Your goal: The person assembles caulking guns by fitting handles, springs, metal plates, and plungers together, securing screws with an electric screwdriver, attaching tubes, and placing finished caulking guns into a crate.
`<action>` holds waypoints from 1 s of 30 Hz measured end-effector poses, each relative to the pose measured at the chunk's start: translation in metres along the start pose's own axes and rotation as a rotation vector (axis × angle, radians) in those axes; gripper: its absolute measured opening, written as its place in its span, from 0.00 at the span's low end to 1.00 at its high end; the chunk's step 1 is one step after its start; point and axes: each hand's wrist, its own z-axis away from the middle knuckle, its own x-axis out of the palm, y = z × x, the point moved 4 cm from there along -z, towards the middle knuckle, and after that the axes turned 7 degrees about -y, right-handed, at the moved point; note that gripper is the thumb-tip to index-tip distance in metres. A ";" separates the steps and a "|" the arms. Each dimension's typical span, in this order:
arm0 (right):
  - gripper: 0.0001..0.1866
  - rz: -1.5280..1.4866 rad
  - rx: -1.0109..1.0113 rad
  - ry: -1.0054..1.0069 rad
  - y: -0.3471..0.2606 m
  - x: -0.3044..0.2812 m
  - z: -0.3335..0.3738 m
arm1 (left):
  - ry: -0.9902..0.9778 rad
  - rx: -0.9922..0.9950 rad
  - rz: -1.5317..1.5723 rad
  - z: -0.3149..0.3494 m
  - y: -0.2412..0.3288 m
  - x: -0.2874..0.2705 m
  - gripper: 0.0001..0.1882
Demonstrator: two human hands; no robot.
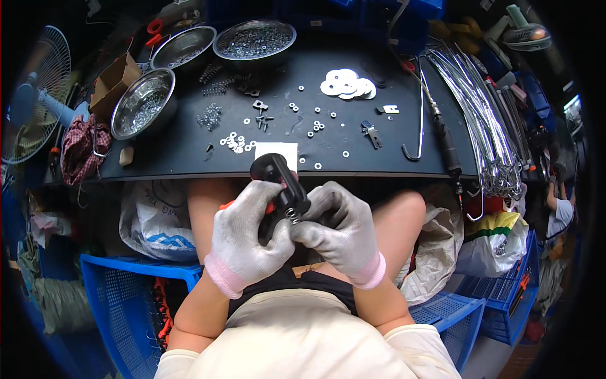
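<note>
Both my hands wear white knit gloves with pink cuffs and meet above my lap at the table's front edge. My left hand is closed around a black plastic handle-like part, rounded at its upper end, with bits of orange-red showing by the fingers. A small metal coil spring sticks out at the part's lower end. My right hand is closed, its thumb and fingertips pinching at the spring. The fingers partly hide where spring and part meet. Behind the part lies a white square pad.
On the dark table lie loose washers, screws, springs and white discs. Metal bowls of hardware stand far left. A power screwdriver and bent metal rods lie right. Blue crates flank my legs.
</note>
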 end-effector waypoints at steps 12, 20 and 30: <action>0.17 1.591 0.412 0.394 -0.002 -0.161 -0.094 | -0.042 -0.147 0.146 0.019 -0.025 -0.001 0.18; 0.14 1.016 0.187 0.533 -0.011 -0.191 -0.061 | 0.100 -0.194 0.253 0.019 -0.047 -0.011 0.18; 0.12 0.664 -0.135 0.717 0.032 -0.122 -0.004 | 0.102 -0.228 0.322 0.011 -0.060 -0.011 0.16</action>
